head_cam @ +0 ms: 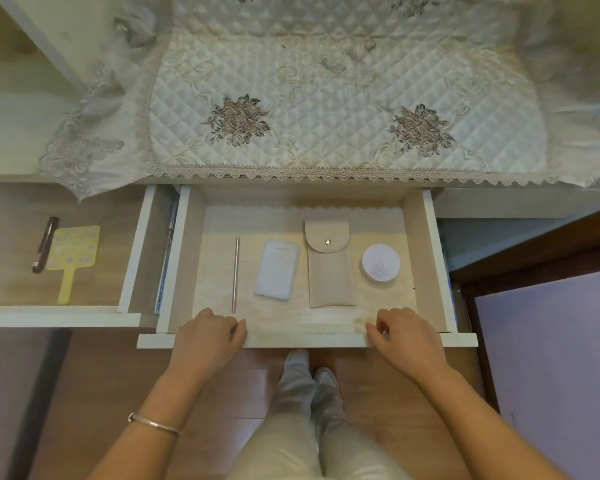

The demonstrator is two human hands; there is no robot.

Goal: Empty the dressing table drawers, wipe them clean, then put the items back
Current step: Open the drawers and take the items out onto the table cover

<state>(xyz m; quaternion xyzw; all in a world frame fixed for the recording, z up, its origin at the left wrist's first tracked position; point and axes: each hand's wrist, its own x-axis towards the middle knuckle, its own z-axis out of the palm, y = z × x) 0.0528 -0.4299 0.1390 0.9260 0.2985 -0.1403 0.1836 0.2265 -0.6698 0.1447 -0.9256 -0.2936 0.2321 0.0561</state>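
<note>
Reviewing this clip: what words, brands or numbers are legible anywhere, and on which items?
Nothing here is legible.
White flat case in the open drawer: faint grey mark near its top edge, too blurred to read.
Round white lid: raised pattern, no letters discernible.
Yellow hand mirror: purple spots only, no words.

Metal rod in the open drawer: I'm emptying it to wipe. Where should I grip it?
I'd pinch the metal rod across its width near the front end, from above: it lies flat, front to back, with bare liner on both sides.
</note>
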